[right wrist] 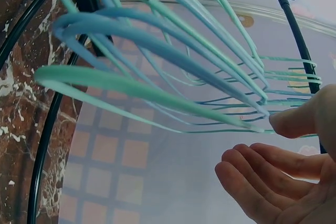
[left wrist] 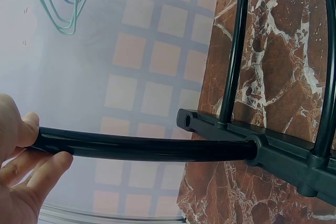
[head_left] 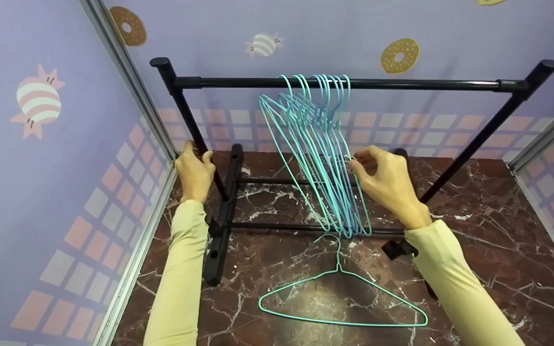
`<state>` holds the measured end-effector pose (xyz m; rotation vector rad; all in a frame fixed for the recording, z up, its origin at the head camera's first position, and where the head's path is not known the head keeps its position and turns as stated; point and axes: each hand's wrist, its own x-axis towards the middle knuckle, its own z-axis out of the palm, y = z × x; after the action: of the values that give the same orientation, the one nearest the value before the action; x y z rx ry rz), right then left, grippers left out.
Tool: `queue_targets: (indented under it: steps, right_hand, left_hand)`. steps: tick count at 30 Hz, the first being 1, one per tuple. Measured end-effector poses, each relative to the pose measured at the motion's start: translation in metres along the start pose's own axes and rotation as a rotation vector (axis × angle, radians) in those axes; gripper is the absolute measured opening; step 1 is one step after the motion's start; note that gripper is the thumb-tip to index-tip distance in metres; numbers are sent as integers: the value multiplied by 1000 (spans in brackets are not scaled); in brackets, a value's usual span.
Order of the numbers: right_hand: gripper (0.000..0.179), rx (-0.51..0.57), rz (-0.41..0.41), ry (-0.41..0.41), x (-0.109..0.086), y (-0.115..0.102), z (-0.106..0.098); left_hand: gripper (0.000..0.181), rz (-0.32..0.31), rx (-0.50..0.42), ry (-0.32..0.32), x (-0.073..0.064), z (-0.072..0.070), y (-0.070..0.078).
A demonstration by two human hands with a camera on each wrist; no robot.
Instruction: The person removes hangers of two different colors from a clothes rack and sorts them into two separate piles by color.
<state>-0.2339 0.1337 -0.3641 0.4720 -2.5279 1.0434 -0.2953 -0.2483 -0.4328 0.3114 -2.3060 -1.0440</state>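
My left hand [head_left: 195, 173] grips the left upright [left wrist: 142, 148] of a black clothes rack, with the thumb on one side and fingers on the other. A bunch of thin green and blue wire hangers [head_left: 339, 211] hangs by its hooks from the rack's top bar [head_left: 416, 84]. At the bunch's right side is my right hand [head_left: 385, 180], its fingers loosely bent and apart from the thumb. In the right wrist view the thumb [right wrist: 296, 121] overlaps the ends of the nearest hangers [right wrist: 147, 95]. Another green hanger [head_left: 344, 323] lies flat on the floor in front.
The rack's left foot [head_left: 220, 250] and lower crossbars [head_left: 282, 227] stand on a brown marbled floor [head_left: 171, 298]. Patterned purple walls [head_left: 306, 29] enclose the back and sides. The right upright [head_left: 474, 144] slants beyond my right hand.
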Motion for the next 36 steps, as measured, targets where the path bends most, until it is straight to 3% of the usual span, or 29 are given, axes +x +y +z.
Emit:
queue_targets:
  steps: [9,23,30,36]
  right_hand:
    - [12,-83,25,42,2,-2,6]
    - [9,-170,87,83,-1,-11,-4]
    - [9,-160,80,160,-8,-7,-8]
    - [10,-170,48,252,-27,13,-10]
  left_hand:
    - [26,-6,-9,-7,-2,2,2]
    - [25,5,-10,1,-1,1,0]
    - [25,5,-4,11,0,0,-2]
    - [25,1,-7,15,0,1,-2]
